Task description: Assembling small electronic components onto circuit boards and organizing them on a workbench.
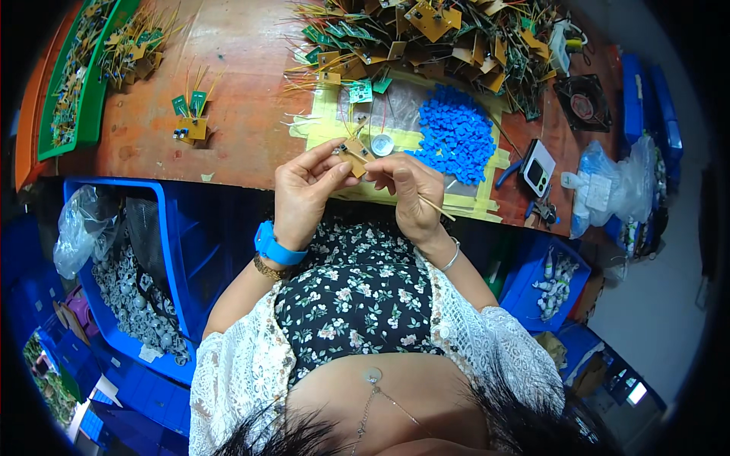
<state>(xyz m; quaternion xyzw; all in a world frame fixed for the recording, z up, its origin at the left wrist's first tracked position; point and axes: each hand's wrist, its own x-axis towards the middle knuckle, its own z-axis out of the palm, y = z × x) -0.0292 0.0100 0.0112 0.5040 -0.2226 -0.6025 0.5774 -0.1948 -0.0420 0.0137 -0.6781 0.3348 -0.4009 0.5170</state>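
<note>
My left hand (308,178) pinches a small tan circuit board (353,158) with black parts on it, held just above the table's front edge. Thin wires run from this board up to a green circuit board (360,92). In my right hand (411,190) is a thin wooden stick (436,207), its tip against the face of the tan board. A small round white dish (382,144) sits right behind my fingers. Close by on the right lies a heap of small blue plastic pieces (456,129).
A big pile of wired boards (426,38) fills the back. One wired board (192,128) lies at left, beside a green tray (95,91) of boards. At right are a phone (538,169), pliers (541,211) and a black fan (582,102). Blue bins (171,251) stand below.
</note>
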